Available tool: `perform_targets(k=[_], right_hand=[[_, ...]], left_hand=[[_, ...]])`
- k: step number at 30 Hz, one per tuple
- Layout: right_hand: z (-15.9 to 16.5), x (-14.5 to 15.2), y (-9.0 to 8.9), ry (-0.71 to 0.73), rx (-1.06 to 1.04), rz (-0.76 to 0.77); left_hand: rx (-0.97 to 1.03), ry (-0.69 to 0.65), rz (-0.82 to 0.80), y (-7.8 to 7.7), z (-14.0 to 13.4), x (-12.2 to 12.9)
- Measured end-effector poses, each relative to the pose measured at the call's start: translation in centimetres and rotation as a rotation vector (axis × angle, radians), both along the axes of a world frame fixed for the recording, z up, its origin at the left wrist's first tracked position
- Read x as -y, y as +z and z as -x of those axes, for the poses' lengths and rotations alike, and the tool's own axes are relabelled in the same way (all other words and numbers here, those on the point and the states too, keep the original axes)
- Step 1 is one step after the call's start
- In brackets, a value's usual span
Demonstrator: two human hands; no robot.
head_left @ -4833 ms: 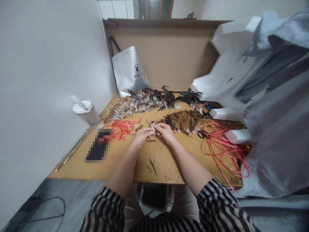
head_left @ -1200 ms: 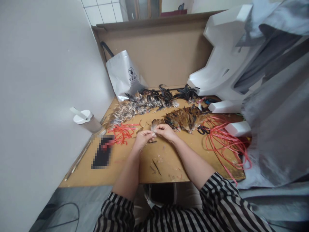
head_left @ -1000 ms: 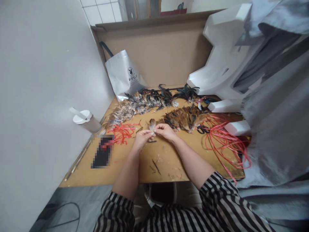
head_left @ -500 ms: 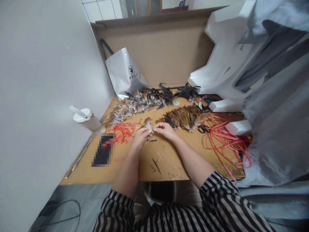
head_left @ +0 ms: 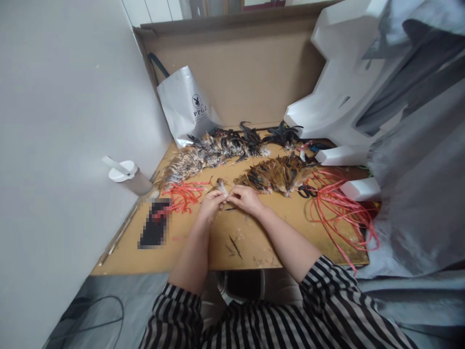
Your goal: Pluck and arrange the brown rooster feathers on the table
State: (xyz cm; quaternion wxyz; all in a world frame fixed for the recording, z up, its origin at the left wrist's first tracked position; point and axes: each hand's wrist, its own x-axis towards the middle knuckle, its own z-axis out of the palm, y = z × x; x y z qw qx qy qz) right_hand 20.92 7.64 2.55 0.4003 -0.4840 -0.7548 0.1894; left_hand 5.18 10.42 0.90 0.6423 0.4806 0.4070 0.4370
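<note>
Left hand [head_left: 211,204]: pinching small feather tuft [head_left: 221,185]. Right hand [head_left: 247,199]: narrow pinch at tuft's base, hold unclear. Brown feather pile [head_left: 278,174]: on desk [head_left: 123,261], near right hand.

A plain pale-grey wall [head_left: 65,126] runs along the left side of a yellowish-brown table [head_left: 218,254]. A brown panel [head_left: 236,77] stands upright along the table's far edge, with white tiles [head_left: 156,10] showing above it. Grey cloth [head_left: 417,203] hangs at the right. The floor [head_left: 141,295] is greyish, and the light is soft.
</note>
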Motion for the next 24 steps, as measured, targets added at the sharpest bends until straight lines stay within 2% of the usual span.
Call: perform_targets(k=[2,6,9,14,18,21,24], right_hand=[[-0.4,-0.1,0.2,-0.036,-0.007,0.001],[-1.7,-0.8,0.6,-0.186,-0.106,-0.039],[-2.6,-1.3,0.5,-0.294,-0.139,-0.004],[-3.3,-1.4,0.0,-0.339,0.039,0.141],[-2.5,-1.3,-0.6,-0.357,0.22,0.239],[-1.5,-1.3,-1.3,-0.402,0.349,0.259],[-1.1,-1.5,-2.0,-0.457,0.372,0.229]], left_hand=[[0.015,0.075,-0.035,0.0,0.3,-0.3],[0.147,0.309,-0.093,0.2,1.1,-1.1],[0.187,0.372,-0.096,0.3,1.4,-1.3],[0.18,0.379,-0.076,0.3,1.3,-1.4],[0.159,0.335,-0.051,0.0,0.9,-1.2],[0.117,0.253,-0.029,-0.2,0.6,-1.0],[0.076,0.173,-0.029,-0.3,0.3,-0.8]])
